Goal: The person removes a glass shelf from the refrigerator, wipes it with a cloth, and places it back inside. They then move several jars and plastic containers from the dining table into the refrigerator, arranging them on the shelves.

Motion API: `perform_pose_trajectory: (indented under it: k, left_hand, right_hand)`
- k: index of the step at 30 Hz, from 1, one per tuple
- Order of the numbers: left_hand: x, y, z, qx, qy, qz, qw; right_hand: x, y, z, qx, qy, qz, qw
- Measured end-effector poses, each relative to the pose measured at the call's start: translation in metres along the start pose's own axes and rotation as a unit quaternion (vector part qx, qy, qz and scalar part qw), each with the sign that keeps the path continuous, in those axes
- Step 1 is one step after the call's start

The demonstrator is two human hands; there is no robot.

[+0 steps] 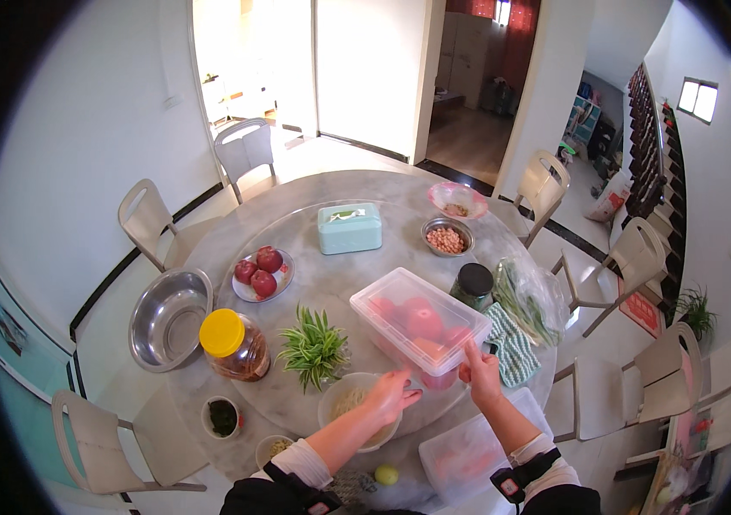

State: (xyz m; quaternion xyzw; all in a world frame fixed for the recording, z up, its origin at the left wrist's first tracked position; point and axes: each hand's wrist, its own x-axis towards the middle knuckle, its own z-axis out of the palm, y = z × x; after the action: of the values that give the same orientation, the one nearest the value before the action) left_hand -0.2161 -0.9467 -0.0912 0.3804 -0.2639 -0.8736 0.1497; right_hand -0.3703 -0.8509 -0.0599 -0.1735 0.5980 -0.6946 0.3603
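A clear plastic storage box with a frosted lid (420,317) stands on the round marble table, slightly right of centre. Red tomatoes and an orange item show blurred through the lid. My right hand (481,373) is at the near right corner, thumb and curled fingers on the lid's edge. Beside the near left corner is my left hand (388,396), its fingers apart; whether the fingertips touch the box is unclear. Under my left forearm, partly hidden, sits a white bowl (333,412) with pale food. A second clear plastic box (462,463) lies below my right forearm.
Left are a potted plant (314,351), yellow-lidded jar (237,344), steel basin (169,322) and plate of apples (266,273). A tissue box (349,228) and bowl of peanuts (447,238) stand behind. Right are a black-lidded jar (473,286), striped cloth (512,347) and bagged greens (526,299).
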Motion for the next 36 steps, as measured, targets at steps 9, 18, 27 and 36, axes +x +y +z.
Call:
perform_pose_trajectory:
  k: [9, 18, 27, 36]
  left_hand:
    - [0.040, -0.008, 0.010, -0.124, 0.035, -0.024, 0.991]
    - [0.030, -0.004, 0.010, -0.167, -0.055, -0.029, 0.984]
    - [-0.028, 0.014, 0.016, -0.089, -0.205, 0.027, 0.974]
    - [-0.085, 0.008, -0.006, -0.112, -0.406, -0.015, 0.907]
  right_hand:
    - [-0.010, -0.005, -0.002, -0.005, 0.006, -0.003, 1.000]
    - [-0.031, -0.018, -0.016, 0.027, 0.019, -0.030, 0.999]
    - [-0.097, -0.051, -0.039, 0.098, -0.036, -0.124, 0.987]
    - [-0.247, -0.033, -0.029, 0.065, 0.142, -0.159, 0.975]
